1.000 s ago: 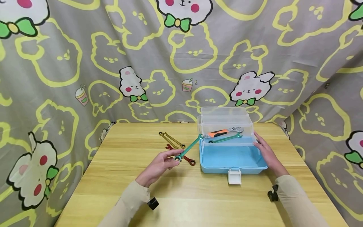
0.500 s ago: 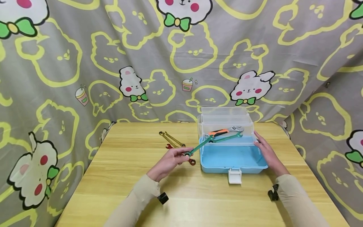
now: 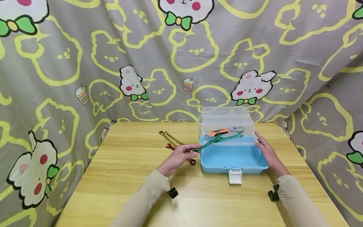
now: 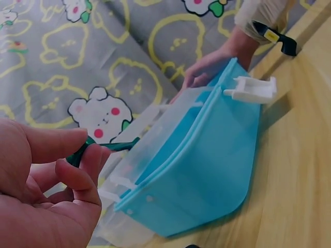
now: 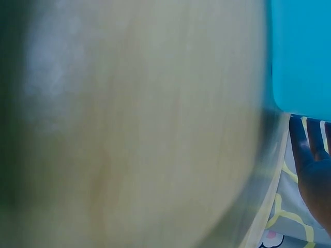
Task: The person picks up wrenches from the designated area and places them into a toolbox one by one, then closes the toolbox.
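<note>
Since a second ago the left hand (image 3: 179,157) has slid right across the table (image 3: 119,176), taking the green wrench (image 3: 209,144) with it, so the wrench's far end now pokes over the left wall of the blue toolbox (image 3: 232,165) instead of hanging short of it. Thumb and fingers are pinched around the near end of the wrench; the left wrist view shows the same pinch up close, with the green handle (image 4: 106,148) sticking out between thumb and fingertip toward the box (image 4: 207,165).

Over on the right side of the frame, the right hand (image 3: 267,154) hasn't budged: it rests flat against the box's right wall, fingers fairly straight and together, holding nothing. The right wrist camera is mostly blurry tabletop with a blue corner and some fingertips (image 5: 310,155) at the lower right.

Inside the clear upper tray (image 3: 227,121), just right of frame center, there's an orange-handled adjustable wrench (image 3: 224,131) and a second green wrench (image 3: 231,137) lying just below it. Left of the box, a gold wrench (image 3: 170,137) lies on the wood, and a red wrench (image 3: 170,147) is partly hidden behind the left hand. The white latch (image 3: 235,176) hangs off the front of the box.
</note>
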Motion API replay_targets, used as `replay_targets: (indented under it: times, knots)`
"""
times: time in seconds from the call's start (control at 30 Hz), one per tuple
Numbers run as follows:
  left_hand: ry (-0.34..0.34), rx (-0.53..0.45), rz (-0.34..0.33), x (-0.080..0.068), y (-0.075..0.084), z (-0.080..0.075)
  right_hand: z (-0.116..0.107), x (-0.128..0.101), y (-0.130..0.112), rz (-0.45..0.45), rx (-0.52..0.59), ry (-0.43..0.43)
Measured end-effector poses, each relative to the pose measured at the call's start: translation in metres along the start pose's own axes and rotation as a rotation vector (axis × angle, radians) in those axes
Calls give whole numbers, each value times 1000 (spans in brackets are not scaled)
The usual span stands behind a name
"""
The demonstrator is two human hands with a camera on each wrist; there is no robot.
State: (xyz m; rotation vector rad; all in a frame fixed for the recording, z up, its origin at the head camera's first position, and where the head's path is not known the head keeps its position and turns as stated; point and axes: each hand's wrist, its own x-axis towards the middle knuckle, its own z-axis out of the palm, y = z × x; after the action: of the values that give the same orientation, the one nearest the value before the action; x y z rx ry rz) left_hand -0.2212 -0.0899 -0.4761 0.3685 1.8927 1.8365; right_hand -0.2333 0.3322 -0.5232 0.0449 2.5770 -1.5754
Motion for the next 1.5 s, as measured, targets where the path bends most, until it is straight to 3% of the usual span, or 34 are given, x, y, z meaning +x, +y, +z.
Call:
replay_targets:
  times: [0.4,0.93,1.27,1.5]
  knots:
    - [5,0,-22,20,1,8,0,3,3,6,0,-10]
    - [49,5,29,36,5,18,-1,2,2,-3,1,-6]
    - [147,161,76,45,9,23,0,2,2,-5,8,-1]
    - [180,220,117,49,8,23,1,1,0,10,9,0]
